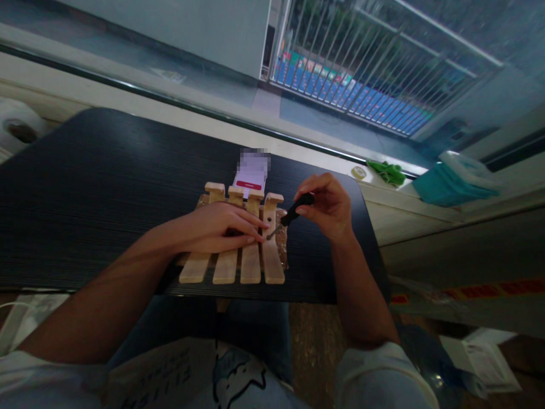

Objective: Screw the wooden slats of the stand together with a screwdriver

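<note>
On the dark table lies a wooden piece with several pale slats (250,268), each with a hooked far end. My left hand (221,224) rests flat across the slats, fingers stretched out, its fingertips on the rightmost slat (272,264). In my right hand (326,204) is a screwdriver (297,209) with a black handle, gripped between thumb and fingers. It is tilted, its metal tip meeting the rightmost slat beside my left fingertips. A dark hole (269,219) shows in that slat; whether a screw sits under the tip is too small to tell.
Clear plastic wrapping (281,244) shows beneath the slats. A phone (252,173) lies just beyond them on the black table (106,187). Along the sill are a tape roll (359,172), a green cloth (386,172) and a teal container (447,184). A white paper roll (19,122) stands far left.
</note>
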Demonstrator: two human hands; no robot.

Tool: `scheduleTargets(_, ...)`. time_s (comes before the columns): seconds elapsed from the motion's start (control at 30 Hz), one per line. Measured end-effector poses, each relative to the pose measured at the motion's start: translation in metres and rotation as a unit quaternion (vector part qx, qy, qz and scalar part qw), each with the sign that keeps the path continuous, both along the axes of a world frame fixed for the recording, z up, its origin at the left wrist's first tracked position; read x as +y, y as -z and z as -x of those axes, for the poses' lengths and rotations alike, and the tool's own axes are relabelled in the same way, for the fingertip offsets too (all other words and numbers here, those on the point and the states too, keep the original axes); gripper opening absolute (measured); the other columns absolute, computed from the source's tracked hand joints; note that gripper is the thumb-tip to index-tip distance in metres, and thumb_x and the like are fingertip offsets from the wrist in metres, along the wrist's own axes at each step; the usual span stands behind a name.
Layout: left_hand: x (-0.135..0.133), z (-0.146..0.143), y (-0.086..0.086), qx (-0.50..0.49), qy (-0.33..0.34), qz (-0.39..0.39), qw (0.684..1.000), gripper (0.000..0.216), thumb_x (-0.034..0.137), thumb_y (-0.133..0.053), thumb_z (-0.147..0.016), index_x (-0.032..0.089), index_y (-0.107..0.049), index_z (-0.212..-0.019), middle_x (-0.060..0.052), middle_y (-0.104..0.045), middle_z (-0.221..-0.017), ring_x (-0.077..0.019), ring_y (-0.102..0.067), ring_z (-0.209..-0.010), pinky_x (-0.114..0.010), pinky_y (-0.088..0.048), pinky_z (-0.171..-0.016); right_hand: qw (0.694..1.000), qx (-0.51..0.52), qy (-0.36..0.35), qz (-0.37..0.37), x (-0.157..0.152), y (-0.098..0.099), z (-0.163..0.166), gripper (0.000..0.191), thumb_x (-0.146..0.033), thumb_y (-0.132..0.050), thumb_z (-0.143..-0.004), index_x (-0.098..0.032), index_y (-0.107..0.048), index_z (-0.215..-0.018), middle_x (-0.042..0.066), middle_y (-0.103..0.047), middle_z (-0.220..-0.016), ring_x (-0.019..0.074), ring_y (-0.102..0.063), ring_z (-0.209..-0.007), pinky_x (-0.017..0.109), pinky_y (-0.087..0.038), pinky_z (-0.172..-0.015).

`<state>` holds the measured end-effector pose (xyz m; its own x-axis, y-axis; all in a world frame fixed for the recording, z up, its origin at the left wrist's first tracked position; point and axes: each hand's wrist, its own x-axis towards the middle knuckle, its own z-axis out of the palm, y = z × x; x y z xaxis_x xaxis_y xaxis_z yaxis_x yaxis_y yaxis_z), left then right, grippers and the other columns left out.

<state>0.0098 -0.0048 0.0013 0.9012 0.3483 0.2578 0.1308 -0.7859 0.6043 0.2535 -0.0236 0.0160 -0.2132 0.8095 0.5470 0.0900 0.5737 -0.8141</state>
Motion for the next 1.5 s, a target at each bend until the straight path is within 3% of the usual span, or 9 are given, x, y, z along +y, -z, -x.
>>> scheduleTargets(0.13,0.0,0.0,0.001,0.006,-0.004,0.001,1.0,0.026,0.018,-0.054,-0.09,0.021,-0.078,-0.099,-0.005,-0.07,-0.122,-0.0182,-0.069,-0.106,-0.026,-0.052,-0.091,1.0,0.001,0.018,-0.016,0.001,0.002,0.0,0.03,-0.04,-0.081,-0.067,-0.029,-0.06,-0.085,-0.005,-0.056,-0.075,0.012,-0.056,-0.067,0.028,-0.047,-0.055)
scheduleTargets(0.27,0.0,0.0,0.001,0.005,0.002,-0.006,1.0,0.027,0.018,-0.053,-0.09,0.021,-0.077,-0.101,-0.005,-0.07,-0.122,-0.0179,-0.069,-0.108,-0.026,-0.052,-0.092,1.0,-0.017,-0.006,-0.015,0.001,0.001,-0.003,0.026,-0.043,-0.079,-0.069,-0.029,-0.062,-0.083,-0.003,-0.059,-0.075,0.0128,-0.056,-0.068,0.029,-0.047,-0.055)
scheduleTargets(0.47,0.001,0.0,0.002,0.005,0.005,0.001,1.0,0.026,0.02,-0.053,-0.092,0.021,-0.077,-0.102,-0.006,-0.069,-0.123,-0.0188,-0.068,-0.109,-0.027,-0.051,-0.093,0.996,-0.038,-0.067,0.04,-0.006,-0.004,-0.009,0.018,-0.033,-0.067,-0.082,-0.029,-0.066,-0.099,0.002,-0.07,-0.102,0.0175,-0.067,-0.095,0.034,-0.055,-0.071)
scheduleTargets(0.63,0.0,0.0,0.001,0.01,0.0,0.007,1.0,0.025,0.02,-0.055,-0.092,0.022,-0.077,-0.103,-0.006,-0.07,-0.122,-0.0192,-0.069,-0.107,-0.027,-0.051,-0.092,0.996,-0.043,-0.052,0.061,-0.005,0.001,-0.011,0.022,-0.035,-0.069,-0.081,-0.029,-0.068,-0.102,0.001,-0.073,-0.096,0.0144,-0.068,-0.079,0.035,-0.057,-0.074)
scheduleTargets(0.93,0.0,0.001,0.0,0.013,0.004,-0.007,1.0,0.026,0.019,-0.054,-0.091,0.021,-0.078,-0.101,-0.007,-0.071,-0.121,-0.0191,-0.069,-0.106,-0.028,-0.051,-0.092,0.998,-0.041,-0.02,0.035,-0.001,0.004,-0.011,0.027,-0.041,-0.075,-0.075,-0.03,-0.07,-0.098,-0.003,-0.067,-0.082,0.0115,-0.061,-0.067,0.03,-0.054,-0.064)
scheduleTargets(1.27,0.001,0.0,0.001,0.007,0.006,-0.006,1.0,0.026,0.018,-0.053,-0.091,0.019,-0.078,-0.1,-0.007,-0.07,-0.121,-0.0192,-0.069,-0.107,-0.027,-0.051,-0.092,0.999,-0.015,-0.006,0.048,0.0,-0.001,-0.004,0.032,-0.045,-0.08,-0.066,-0.026,-0.065,-0.086,-0.004,-0.058,-0.076,0.0094,-0.052,-0.061,0.027,-0.045,-0.054)
scheduleTargets(1.5,0.0,0.0,0.001,0.001,0.004,0.002,1.0,0.025,0.016,-0.055,-0.09,0.02,-0.078,-0.099,-0.007,-0.07,-0.121,-0.0201,-0.07,-0.105,-0.028,-0.052,-0.091,1.0,0.005,-0.022,0.013,0.0,0.0,-0.003,0.025,-0.036,-0.08,-0.07,-0.029,-0.063,-0.087,-0.005,-0.056,-0.076,0.0088,-0.052,-0.061,0.025,-0.043,-0.051)
